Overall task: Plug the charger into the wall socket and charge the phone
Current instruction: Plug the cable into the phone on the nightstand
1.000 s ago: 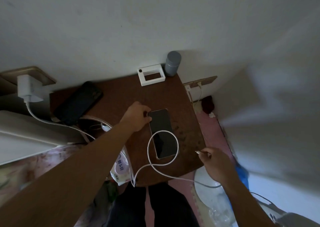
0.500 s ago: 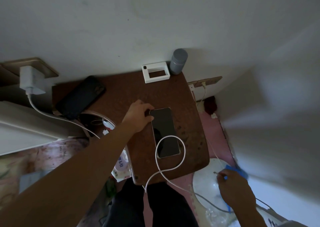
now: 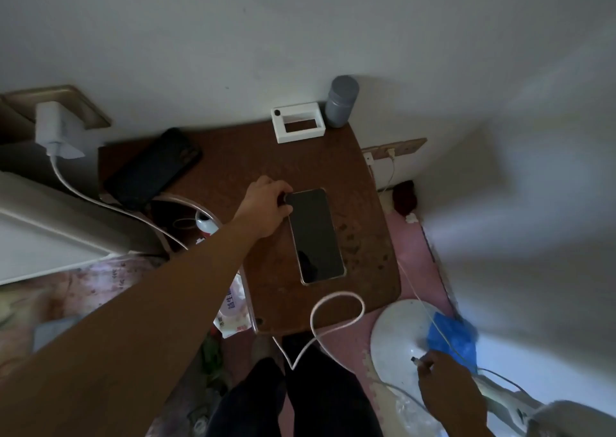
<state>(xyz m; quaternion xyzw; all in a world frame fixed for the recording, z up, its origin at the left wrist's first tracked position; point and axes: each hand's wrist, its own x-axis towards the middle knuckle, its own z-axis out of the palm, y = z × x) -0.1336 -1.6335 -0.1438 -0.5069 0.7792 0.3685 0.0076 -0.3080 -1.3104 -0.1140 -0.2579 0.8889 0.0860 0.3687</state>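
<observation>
- Now the phone (image 3: 316, 235) lies face up, screen dark, mid-counter (image 3: 363, 236), nearer the right edge.
- Left hand (image 3: 265, 208) rests at the phone's far left corner, fingers curled on it.
- Right hand (image 3: 446, 381), off the counter's near right corner, pinches the cable (image 3: 336, 316) plug end.
- Cable loops over the near edge.
- Charger (image 3: 53, 129) sits in the wall socket (image 3: 85, 109) beyond the far left corner.

dim room, white wall (image 3: 233, 36), brown table (image 3: 360, 236), pink floor (image 3: 413, 256)
</observation>
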